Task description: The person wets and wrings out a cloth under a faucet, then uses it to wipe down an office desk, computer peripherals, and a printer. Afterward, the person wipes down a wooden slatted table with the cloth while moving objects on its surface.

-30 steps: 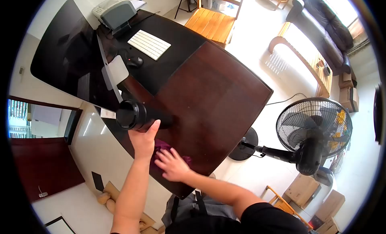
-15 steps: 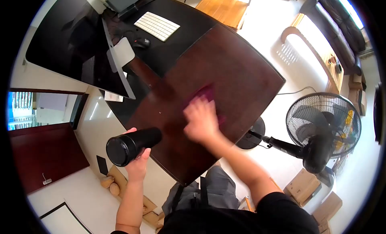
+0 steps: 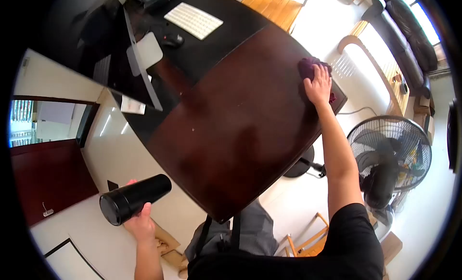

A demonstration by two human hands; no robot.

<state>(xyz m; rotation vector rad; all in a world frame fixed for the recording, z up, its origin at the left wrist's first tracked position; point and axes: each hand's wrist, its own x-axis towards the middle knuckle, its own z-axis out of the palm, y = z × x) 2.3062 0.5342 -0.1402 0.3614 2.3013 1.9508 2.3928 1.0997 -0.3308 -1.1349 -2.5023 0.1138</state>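
My left hand (image 3: 142, 225) is wrapped round a black cylindrical tumbler (image 3: 142, 195), held tilted in the air off the desk's near left side. At the far right edge of the dark red-brown desk (image 3: 240, 135), my right hand (image 3: 318, 87) presses down on a bunched dark purple cloth (image 3: 306, 67). Its fingers lie over the cloth, and folds stick out beyond the fingertips and beside the palm. Part of the cloth is hidden under the hand.
A white keyboard (image 3: 193, 21), a black mouse (image 3: 173, 39) and a large monitor (image 3: 82, 39) stand at the desk's far left. A black fan (image 3: 390, 155) is on the right, near my right arm. A wooden chair (image 3: 310, 241) stands behind it.
My right hand has slid the cloth from the desk's middle to its far right edge. My left hand, with the tumbler, has moved left and down, away from the desk.
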